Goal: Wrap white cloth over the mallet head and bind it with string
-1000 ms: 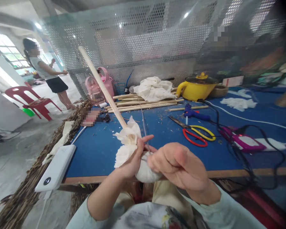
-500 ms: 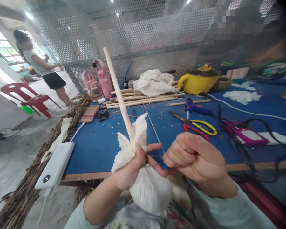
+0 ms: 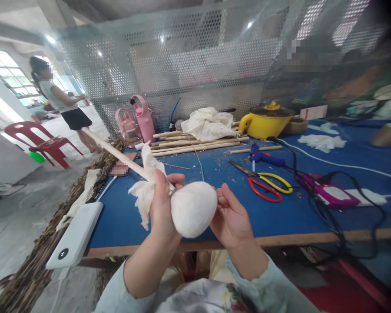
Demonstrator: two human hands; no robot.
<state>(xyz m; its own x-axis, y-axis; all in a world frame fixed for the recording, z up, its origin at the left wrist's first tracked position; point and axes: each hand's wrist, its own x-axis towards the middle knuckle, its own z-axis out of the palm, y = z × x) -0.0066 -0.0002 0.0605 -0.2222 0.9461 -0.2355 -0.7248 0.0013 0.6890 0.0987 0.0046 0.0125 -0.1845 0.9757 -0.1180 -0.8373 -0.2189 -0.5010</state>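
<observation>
Centre frame: the left hand (image 3: 161, 204) gripped the gathered neck of the cloth ball (image 3: 193, 211) on 1 stick (image 3: 114, 152); the right hand (image 3: 231, 217) cupped it loosely. Tying apparently remained.

Left of the scissors (image 3: 269, 186): bare blue worktop (image 3: 133, 208), open down to the near edge, only chips scattered, crossed higher up by the held stick (image 3: 116, 154). Just behind the scissors: glue gun (image 3: 263, 155), then stacked sticks (image 3: 195, 145), cloth heap (image 3: 210, 123) and yellow pot (image 3: 267, 121) closing off the back. Right of the scissors: black cables (image 3: 326, 208) looped over a pink device (image 3: 326, 194). Far left of the scissors: power bank (image 3: 74, 234) overhanging the corner.
</observation>
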